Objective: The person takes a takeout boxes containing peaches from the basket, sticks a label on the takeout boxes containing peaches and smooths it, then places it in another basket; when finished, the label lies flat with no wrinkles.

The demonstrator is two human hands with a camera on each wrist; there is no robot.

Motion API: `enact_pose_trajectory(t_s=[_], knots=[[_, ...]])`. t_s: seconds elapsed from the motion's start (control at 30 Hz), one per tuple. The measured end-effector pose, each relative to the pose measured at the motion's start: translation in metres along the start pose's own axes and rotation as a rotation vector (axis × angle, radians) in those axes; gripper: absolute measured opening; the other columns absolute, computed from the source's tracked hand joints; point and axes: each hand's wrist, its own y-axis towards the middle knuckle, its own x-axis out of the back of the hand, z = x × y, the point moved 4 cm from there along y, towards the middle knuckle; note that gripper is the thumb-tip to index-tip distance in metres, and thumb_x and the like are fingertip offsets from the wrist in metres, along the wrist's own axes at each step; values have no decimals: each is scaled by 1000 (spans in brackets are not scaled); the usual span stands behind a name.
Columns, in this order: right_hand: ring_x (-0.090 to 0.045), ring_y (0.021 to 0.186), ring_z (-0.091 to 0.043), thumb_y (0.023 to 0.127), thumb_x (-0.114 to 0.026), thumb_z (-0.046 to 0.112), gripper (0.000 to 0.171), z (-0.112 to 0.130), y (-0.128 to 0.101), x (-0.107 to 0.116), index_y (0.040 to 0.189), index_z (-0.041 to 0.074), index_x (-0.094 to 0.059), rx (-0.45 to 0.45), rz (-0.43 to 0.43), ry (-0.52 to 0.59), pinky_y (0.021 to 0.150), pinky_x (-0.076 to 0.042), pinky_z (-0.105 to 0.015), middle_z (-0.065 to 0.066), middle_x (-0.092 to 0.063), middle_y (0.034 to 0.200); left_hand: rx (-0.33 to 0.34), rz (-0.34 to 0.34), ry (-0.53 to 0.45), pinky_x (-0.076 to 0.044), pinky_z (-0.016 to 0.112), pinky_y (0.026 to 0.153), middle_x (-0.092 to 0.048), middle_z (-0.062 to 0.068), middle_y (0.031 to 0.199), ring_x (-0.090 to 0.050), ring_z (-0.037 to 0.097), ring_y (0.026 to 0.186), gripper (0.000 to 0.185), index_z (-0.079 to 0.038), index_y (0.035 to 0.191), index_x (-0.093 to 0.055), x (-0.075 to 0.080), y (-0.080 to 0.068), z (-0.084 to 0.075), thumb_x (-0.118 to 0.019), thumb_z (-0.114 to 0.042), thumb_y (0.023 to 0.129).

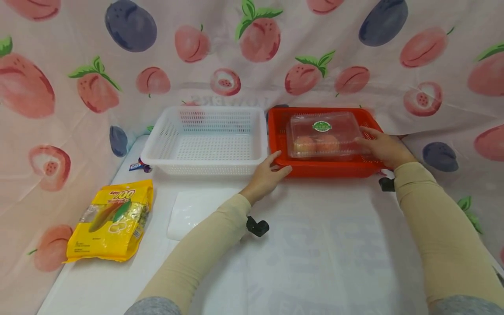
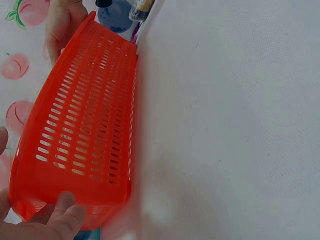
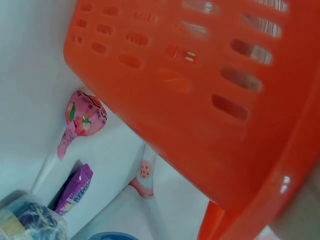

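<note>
A red slotted plastic basket [image 1: 323, 169] stands at the back right of the table. My left hand [image 1: 267, 177] grips its front left corner, fingers on the rim and thumb lower on the wall. Inside lies a clear plastic box [image 1: 346, 127] with a green label and round orange-pink fruits [image 1: 315, 144] in it. My right hand [image 1: 383, 146] reaches over the basket's right rim and holds the box's right end; its fingers are partly hidden. Close up in the right wrist view is the basket's outer wall [image 3: 175, 110].
A white slotted basket [image 1: 204, 168] stands left of the red one. A yellow candy bag [image 1: 110, 223] lies at the far left, and a white flat sheet [image 1: 193, 210] in front of the white basket. A pink-wrapped lollipop [image 3: 86, 114] and a purple candy [image 3: 75, 187] lie beside the red basket.
</note>
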Motion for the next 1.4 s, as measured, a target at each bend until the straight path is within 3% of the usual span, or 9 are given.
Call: enact_pose_trajectory(t_s=[0.43,0.63,0.9,1.2,1.4], knots=[[-33,129,-47,94,-62,57,97,-3,4,-7,162,18,-5,2,-37,-93,101,-45,-53,-28,-20,154,21,21,2,-51,35,98,-49,8,147,-53,22,125,71,-22,158,-34,1,-3,4,-68,-31,96],[-33,126,-46,94,-61,57,95,-1,3,-11,162,14,-11,-12,-55,-165,94,-50,-47,-29,-25,152,30,34,9,-52,34,96,-48,4,148,-53,21,125,75,-25,159,-30,2,-6,5,-70,-34,95],[-28,130,-49,90,-61,64,100,1,3,-16,161,13,-13,-43,-89,-243,100,-45,-58,-30,-24,154,30,47,-3,-51,35,97,-45,2,151,-51,21,128,77,-27,159,-29,3,-8,8,-71,-34,95],[-33,132,-47,94,-56,62,93,0,2,-15,161,11,-17,17,-177,-166,106,-38,-61,-29,-26,156,37,54,8,-51,36,97,-44,3,152,-51,22,129,77,-29,160,-28,3,-9,6,-69,-34,95],[-25,142,-46,95,-50,65,91,2,-2,-12,162,14,-17,56,-269,-116,109,-33,-62,-22,-24,161,58,88,26,-49,39,101,-41,3,155,-46,25,134,80,-29,160,-25,7,-10,4,-70,-35,94]])
